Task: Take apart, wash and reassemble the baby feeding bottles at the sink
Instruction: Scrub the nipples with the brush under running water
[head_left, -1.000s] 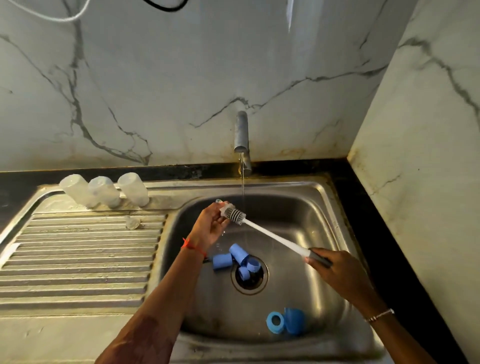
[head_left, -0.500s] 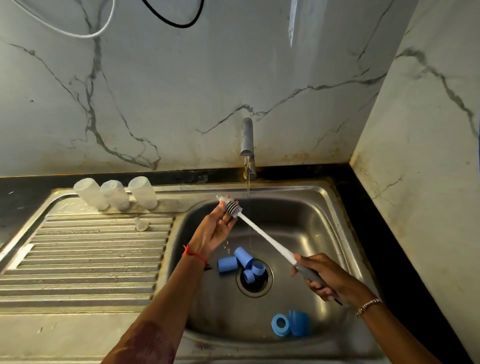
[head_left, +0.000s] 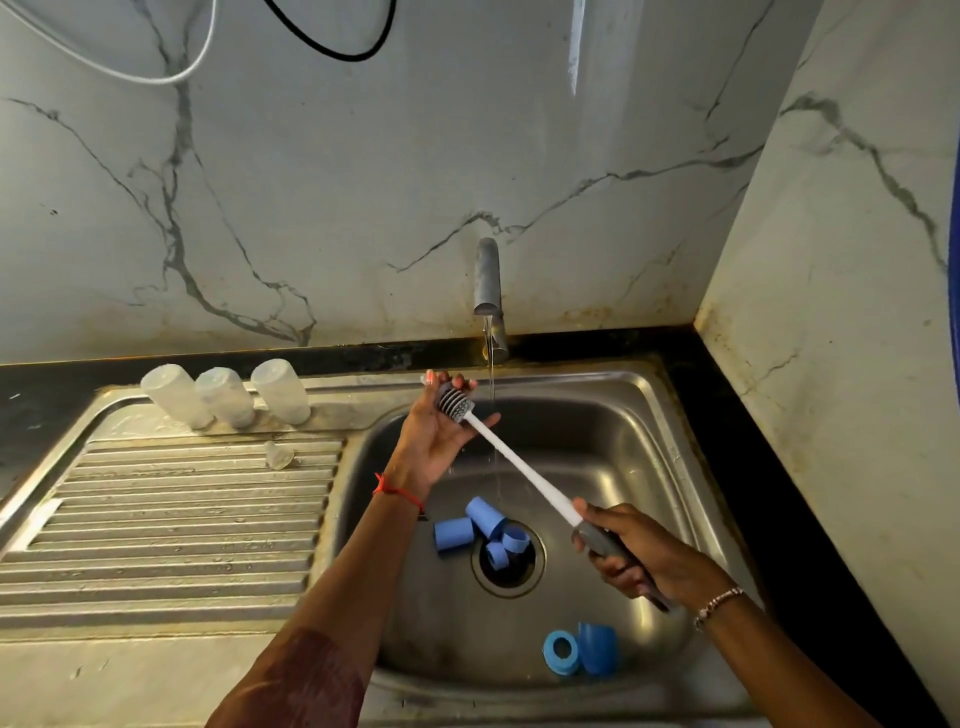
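Over the sink (head_left: 649, 395), the right hand (head_left: 639, 556) grips the brush (head_left: 519, 462), its head resting on the open left hand (head_left: 436, 431); best nudge it frame-right into the stream (head_left: 491, 384).

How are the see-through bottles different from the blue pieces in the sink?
The bottles are cloudy-clear; the blue pieces are solid blue. The bottles stand in a row at the draining board's back edge; the blue pieces lie tipped over, scattered in the sink bowl. The bottles are bigger than the blue pieces. Both sit untouched.
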